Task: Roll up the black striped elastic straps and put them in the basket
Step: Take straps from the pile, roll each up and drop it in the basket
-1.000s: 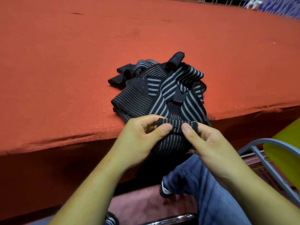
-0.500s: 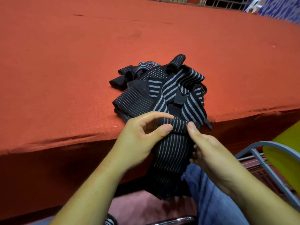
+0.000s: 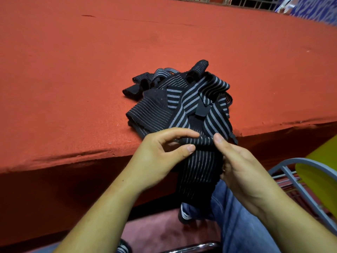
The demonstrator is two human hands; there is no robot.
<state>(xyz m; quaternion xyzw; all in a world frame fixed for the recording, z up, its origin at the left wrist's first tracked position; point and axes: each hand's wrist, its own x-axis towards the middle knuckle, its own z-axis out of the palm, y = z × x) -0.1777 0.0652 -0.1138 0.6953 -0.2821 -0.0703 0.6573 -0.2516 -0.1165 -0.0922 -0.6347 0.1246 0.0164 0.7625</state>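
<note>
A tangled pile of black striped elastic straps [image 3: 182,99] lies near the front edge of the red table [image 3: 73,70]. One wide strap [image 3: 198,168] hangs down from the edge in front of my lap. Its top end is folded into a small roll. My left hand [image 3: 160,157] pinches the left side of that roll between thumb and fingers. My right hand [image 3: 237,161] holds the right side, thumb on top. No basket is in view.
A yellow chair with a grey metal frame [image 3: 310,179] stands at the right. My blue-jeaned leg [image 3: 237,225] is below the strap. A railing and a blue banner [image 3: 310,10] lie beyond the table's far edge.
More of the held strap now hangs below my hands than a second ago. Both hands have crept up toward the table edge, still working the rolled end.
</note>
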